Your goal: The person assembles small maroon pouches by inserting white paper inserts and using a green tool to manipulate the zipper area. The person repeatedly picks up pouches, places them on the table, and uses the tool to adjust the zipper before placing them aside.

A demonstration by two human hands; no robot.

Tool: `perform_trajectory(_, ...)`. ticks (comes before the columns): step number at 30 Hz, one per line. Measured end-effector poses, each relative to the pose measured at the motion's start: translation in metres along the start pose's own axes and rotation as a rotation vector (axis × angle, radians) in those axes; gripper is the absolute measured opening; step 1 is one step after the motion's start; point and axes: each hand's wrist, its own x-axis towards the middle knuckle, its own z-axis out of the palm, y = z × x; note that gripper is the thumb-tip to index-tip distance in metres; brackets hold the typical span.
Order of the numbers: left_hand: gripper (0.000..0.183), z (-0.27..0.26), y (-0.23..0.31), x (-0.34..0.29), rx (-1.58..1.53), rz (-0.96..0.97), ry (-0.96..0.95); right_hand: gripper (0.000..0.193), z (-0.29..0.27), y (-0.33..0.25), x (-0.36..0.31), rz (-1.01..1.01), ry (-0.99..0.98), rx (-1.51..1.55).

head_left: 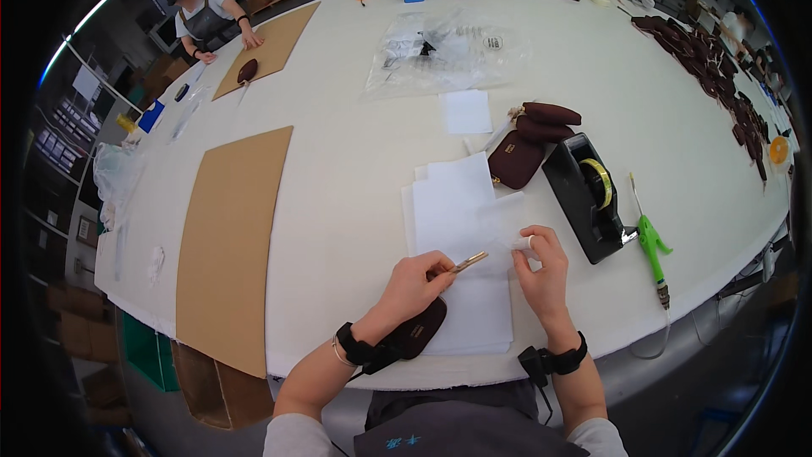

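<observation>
At the near edge of the white table (355, 161) I see both hands working over a stack of white tissue sheets (461, 203). My left hand (414, 283) is closed around a slim metal piece, gold-toned, that looks like a zip pull or clip (468, 261); its tip pokes out toward the right from between the fingers. Under that wrist lies a dark brown pouch (416, 332), partly covered by the forearm and resting on the lower edge of the paper. My right hand (543, 267) is pinched shut on a small piece of clear or white tape or film (523, 243), held just above the sheets; I cannot tell exactly what the scrap is. The two hands are near each other but not touching.

Just right of the right hand stands a black tape dispenser (579, 195) with a yellowish roll. Beyond it lies a green-handled tool (651, 241) near the table edge. Behind the paper sits a small heap of brown pouches (533, 140). To the left, a large sheet of brown cardboard (228, 245) overhangs the near edge. Further back lies a crumpled clear plastic bag (444, 51), and other people sit at the far side of the table.
</observation>
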Motion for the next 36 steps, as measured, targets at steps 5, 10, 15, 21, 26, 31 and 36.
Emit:
perform_trajectory(5,0.014,-0.001,-0.001,0.000,-0.021,-0.054,-0.028,0.013,-0.004,-0.005,-0.001,0.088,-0.018,0.059)
perform_trajectory(10,0.016,0.000,-0.001,0.003,-0.023,-0.081,-0.095,0.013,0.007,-0.012,-0.011,0.070,-0.157,0.032)
perform_trajectory(15,0.034,-0.008,-0.005,0.008,-0.167,-0.140,-0.198,0.015,0.014,-0.015,-0.013,0.010,-0.204,0.089)
perform_trajectory(21,0.037,-0.019,-0.012,0.007,-0.317,-0.200,-0.279,0.017,0.012,-0.015,-0.014,0.000,-0.251,0.132)
perform_trajectory(26,0.019,-0.019,-0.010,0.008,-0.477,-0.209,-0.316,0.017,0.015,-0.018,-0.016,-0.009,-0.284,0.180)
perform_trajectory(31,0.019,-0.017,-0.015,0.007,-0.408,-0.173,-0.333,0.026,0.009,-0.021,-0.015,0.030,-0.316,0.335)
perform_trajectory(36,0.019,-0.019,-0.010,0.008,-0.421,-0.243,-0.300,0.038,0.003,-0.028,-0.011,0.188,-0.392,0.527)
